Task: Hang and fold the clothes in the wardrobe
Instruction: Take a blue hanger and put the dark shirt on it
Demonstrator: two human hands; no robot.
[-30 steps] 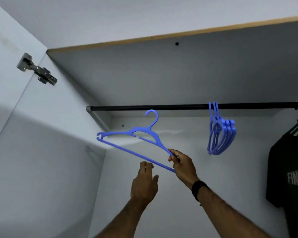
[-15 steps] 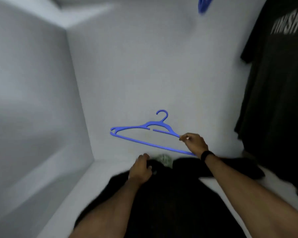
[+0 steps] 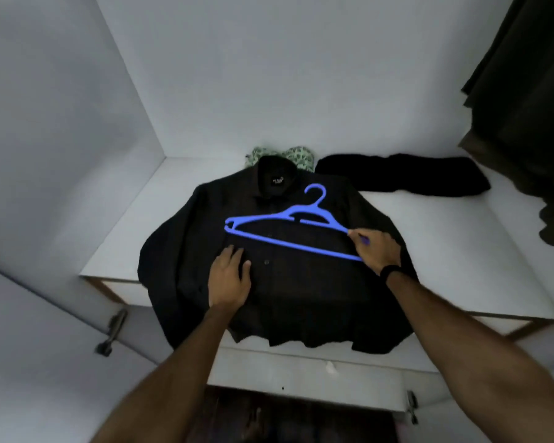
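A black button-up shirt [image 3: 301, 298] lies spread out on the white wardrobe shelf [image 3: 461, 251], collar toward the back wall, its hem hanging over the front edge. My right hand [image 3: 376, 249] grips the right end of a blue plastic hanger [image 3: 285, 230], held just above the shirt's chest. My left hand [image 3: 230, 276] rests flat on the shirt's front with straight fingers, near the buttons.
A folded black garment [image 3: 403, 177] lies at the back right of the shelf, and a green patterned cloth [image 3: 282, 156] peeks out behind the shirt's collar. Dark clothes [image 3: 525, 107] hang at the right. An open door [image 3: 45, 362] with hinges stands at the left.
My view dropped from the rail to the shelf. My right hand brought the blue hanger down over the shirt, and my left hand came to rest on the shirt's front.
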